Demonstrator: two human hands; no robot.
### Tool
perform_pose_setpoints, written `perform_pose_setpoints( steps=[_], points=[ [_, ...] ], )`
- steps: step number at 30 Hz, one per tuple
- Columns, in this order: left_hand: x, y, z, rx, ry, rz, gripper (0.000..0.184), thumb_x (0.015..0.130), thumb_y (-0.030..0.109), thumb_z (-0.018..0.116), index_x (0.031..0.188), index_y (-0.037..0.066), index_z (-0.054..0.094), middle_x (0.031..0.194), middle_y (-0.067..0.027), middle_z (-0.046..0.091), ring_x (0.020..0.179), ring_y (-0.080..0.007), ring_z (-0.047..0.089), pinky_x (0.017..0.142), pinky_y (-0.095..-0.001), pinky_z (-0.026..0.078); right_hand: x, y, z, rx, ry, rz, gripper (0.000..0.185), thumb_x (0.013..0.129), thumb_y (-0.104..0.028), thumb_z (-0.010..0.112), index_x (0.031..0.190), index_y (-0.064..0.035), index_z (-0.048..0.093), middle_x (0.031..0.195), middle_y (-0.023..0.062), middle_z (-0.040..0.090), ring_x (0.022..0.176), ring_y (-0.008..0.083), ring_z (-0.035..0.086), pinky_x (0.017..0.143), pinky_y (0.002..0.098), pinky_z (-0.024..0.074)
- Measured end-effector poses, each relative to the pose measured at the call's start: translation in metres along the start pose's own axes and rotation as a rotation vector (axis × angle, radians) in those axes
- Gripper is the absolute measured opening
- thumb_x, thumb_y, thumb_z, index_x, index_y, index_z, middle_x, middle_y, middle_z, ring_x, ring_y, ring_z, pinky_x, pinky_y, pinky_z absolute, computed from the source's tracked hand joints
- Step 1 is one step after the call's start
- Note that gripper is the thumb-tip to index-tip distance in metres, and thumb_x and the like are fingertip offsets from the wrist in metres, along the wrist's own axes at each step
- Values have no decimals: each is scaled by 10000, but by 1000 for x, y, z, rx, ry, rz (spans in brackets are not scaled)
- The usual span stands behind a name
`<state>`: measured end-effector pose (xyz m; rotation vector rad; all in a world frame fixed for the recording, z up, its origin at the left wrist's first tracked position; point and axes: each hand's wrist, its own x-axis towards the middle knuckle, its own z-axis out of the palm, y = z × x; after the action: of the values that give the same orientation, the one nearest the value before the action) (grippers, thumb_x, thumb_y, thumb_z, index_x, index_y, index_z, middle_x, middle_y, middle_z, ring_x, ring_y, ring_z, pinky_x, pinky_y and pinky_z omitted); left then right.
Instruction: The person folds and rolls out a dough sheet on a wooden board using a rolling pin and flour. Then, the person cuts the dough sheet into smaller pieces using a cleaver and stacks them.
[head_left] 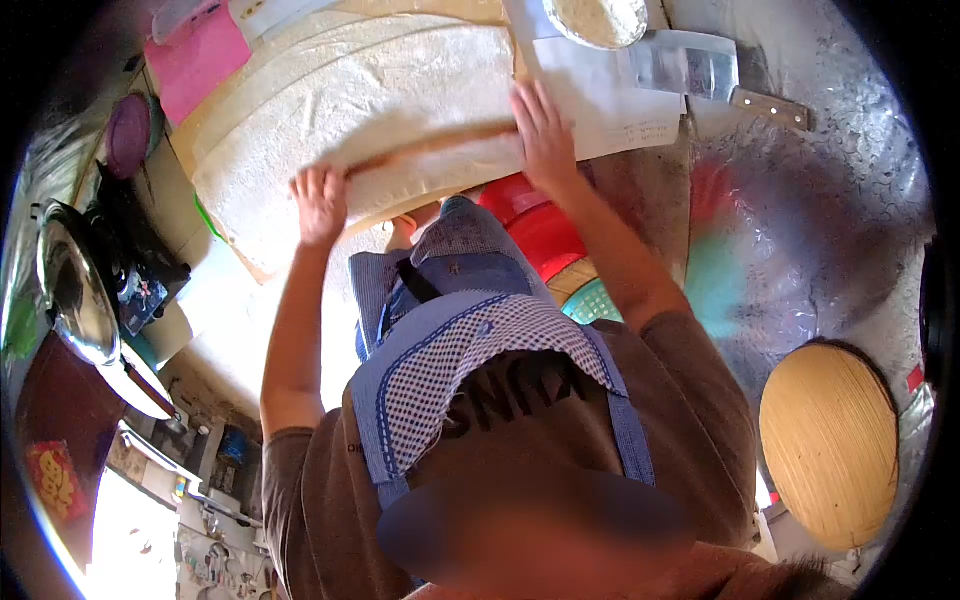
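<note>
A wide, thin sheet of pale dough [330, 110] with a floury surface is spread over the board at the top of the view. A slim wooden rolling pin [430, 147] lies across its near part, tilted slightly up to the right. My left hand [322, 203] is curled over the pin's left end. Over the right end, my right hand [543, 135] bears on the pin, its fingers reaching forward past it. Both palms face down, hiding the ends of the pin. The dough's near edge runs close to the front of the board.
A cleaver [690, 66] lies on paper at the upper right, beside a bowl of white flour [600, 18]. Red basins [535, 225] stand below the board edge. A round wooden lid [830, 445] is at the right. A metal pan [78, 290] stands left.
</note>
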<state>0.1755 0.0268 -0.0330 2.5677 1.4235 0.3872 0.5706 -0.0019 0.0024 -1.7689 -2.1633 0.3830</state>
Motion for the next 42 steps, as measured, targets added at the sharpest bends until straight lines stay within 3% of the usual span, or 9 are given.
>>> perform_pose_setpoints(
  steps=[3,6,14,22,29,33,35,37,42],
  points=[
    [-6,17,-6,71,5,76,277,801,107,578,1074,101,626,1061,-77,576,1013,-290,534,885,-477,403,-52,-13,-1,-31,-68,80,694,878,-355,614,1433,-2,390,1516,168,362,1416,393,301,1134,516,281],
    [42,9,-12,58,-23,126,288,812,84,551,1092,94,619,1058,-65,583,1018,-267,536,878,-452,399,-17,7,6,-13,54,95,707,877,-369,618,1436,-5,385,1522,183,350,1428,385,285,1152,499,256],
    [84,3,-10,-15,-70,257,274,854,138,600,1127,132,626,1072,-80,548,1031,-277,526,885,-451,401,-61,-6,4,-51,50,176,731,883,-349,635,1476,-30,349,1528,191,345,1404,417,327,1119,526,295],
    [153,-15,-13,124,-110,389,317,786,117,608,1103,129,612,1089,-34,583,1049,-256,534,881,-422,423,32,48,-7,-20,115,147,547,920,-208,576,1421,-42,434,1474,126,442,1421,347,319,1139,442,299],
    [159,-110,-65,90,-49,154,262,853,149,633,1109,99,606,1121,-70,595,1069,-286,539,909,-440,416,5,45,-89,193,295,56,355,905,-127,608,1255,-71,601,1379,110,550,1349,359,428,1107,457,343],
    [173,-135,-42,202,-27,64,274,864,197,636,1122,109,603,1117,-71,588,1081,-284,533,927,-448,410,17,98,-155,-162,334,101,163,871,-155,657,1014,-80,671,1244,92,605,1227,320,517,1067,456,378],
    [177,-144,-24,188,-91,37,307,864,233,637,1153,139,601,1122,-64,578,1111,-278,521,954,-456,397,24,114,-197,-472,262,88,198,835,-153,687,1018,-88,649,1190,79,599,1195,296,529,1039,447,401],
    [175,-130,-28,185,-60,29,322,868,243,630,1180,171,600,1119,-46,573,1131,-273,512,975,-458,382,26,139,-232,-621,121,31,410,744,-143,753,1131,-100,622,1203,98,585,1166,320,538,1019,442,414],
    [161,-108,-34,253,-95,-69,381,884,236,625,1261,214,575,1217,-29,560,1214,-264,480,1013,-457,356,28,171,-255,-994,-85,-77,570,750,-133,715,1294,-202,561,1175,63,564,1076,275,567,913,422,463]
  ],
)
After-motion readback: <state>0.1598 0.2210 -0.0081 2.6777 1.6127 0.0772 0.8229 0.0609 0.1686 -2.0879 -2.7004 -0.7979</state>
